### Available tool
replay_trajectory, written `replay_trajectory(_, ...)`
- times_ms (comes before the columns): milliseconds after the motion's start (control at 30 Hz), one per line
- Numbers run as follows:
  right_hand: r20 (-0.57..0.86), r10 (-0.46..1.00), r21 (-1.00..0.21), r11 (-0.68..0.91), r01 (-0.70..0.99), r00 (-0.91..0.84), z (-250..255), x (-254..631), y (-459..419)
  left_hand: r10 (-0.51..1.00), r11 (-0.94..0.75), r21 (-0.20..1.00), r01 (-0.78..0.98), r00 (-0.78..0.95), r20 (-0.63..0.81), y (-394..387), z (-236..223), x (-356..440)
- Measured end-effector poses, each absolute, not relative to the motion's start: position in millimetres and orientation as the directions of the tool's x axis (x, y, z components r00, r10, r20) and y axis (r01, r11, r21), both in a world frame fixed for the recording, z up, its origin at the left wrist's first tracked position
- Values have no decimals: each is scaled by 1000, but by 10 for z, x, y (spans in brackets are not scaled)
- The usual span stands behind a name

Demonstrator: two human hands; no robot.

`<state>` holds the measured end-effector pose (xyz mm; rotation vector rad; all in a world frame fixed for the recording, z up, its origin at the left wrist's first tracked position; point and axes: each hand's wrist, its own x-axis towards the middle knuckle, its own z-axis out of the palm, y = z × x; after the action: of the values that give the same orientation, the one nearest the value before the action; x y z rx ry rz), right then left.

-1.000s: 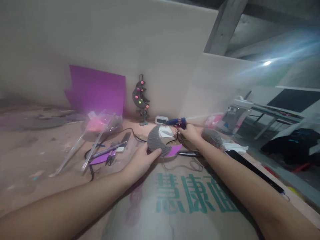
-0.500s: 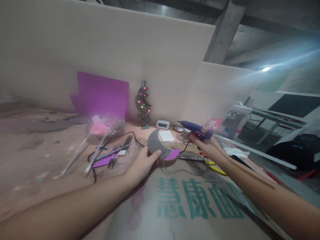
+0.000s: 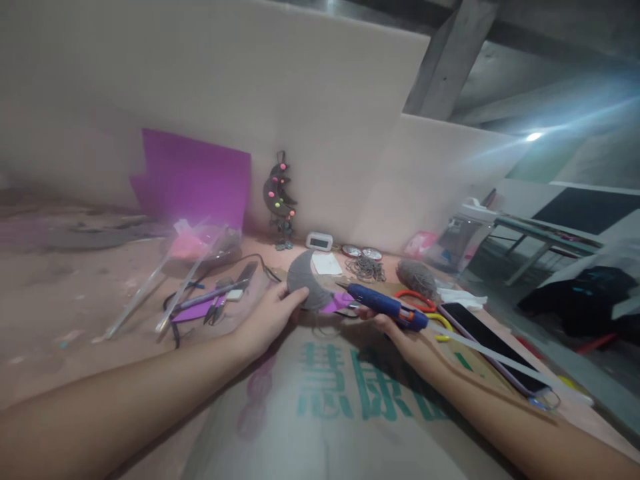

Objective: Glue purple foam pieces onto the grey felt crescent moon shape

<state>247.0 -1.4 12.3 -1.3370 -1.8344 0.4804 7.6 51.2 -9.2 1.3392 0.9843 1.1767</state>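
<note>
My left hand (image 3: 280, 310) is closed on the lower left of a crescent moon (image 3: 304, 283) wrapped in grey yarn. Its lower right tip (image 3: 332, 305) is bare purple card. In my right hand (image 3: 395, 333) is a blue hot glue gun (image 3: 383, 304), its nozzle pointing left, just above and beside the purple tip; whether they touch I cannot tell. A long clear glue stick (image 3: 500, 357) sticks out of the gun's back. Strands of grey yarn hang below the crescent.
A finished-looking moon ornament with coloured pompoms (image 3: 279, 193) leans on the wall near a purple sheet (image 3: 197, 177). A small white clock (image 3: 319, 241), a yarn ball (image 3: 416, 279), red scissors handles (image 3: 415, 300) and a phone (image 3: 493, 347) lie around. Pens and a cutter (image 3: 217, 300) are at left.
My right hand has lifted the glue gun from behind the crescent, swung it right, then brought it down and back beside the purple tip. My left hand keeps its hold on the crescent.
</note>
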Motion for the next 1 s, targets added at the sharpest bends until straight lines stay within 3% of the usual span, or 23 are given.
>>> replay_trajectory(267, 388, 892, -542, 425, 725, -233, 127, 2390, -17, 975, -38, 985, -169, 210, 74, 532, -163, 93)
replay_trajectory(600, 316, 921, -610, 381, 695, -227, 126, 2373, -6, 982, -1, 983, -182, 184, 35, 541, -143, 83)
replay_trajectory(800, 348, 912, -535, 384, 753, -217, 137, 2364, -16, 985, 5, 985, -174, 172, 26, 537, -153, 80)
replay_trajectory(1000, 329, 922, -547, 363, 754, -205, 117, 2368, 1, 984, -5, 983, -182, 174, 38, 530, -136, 89)
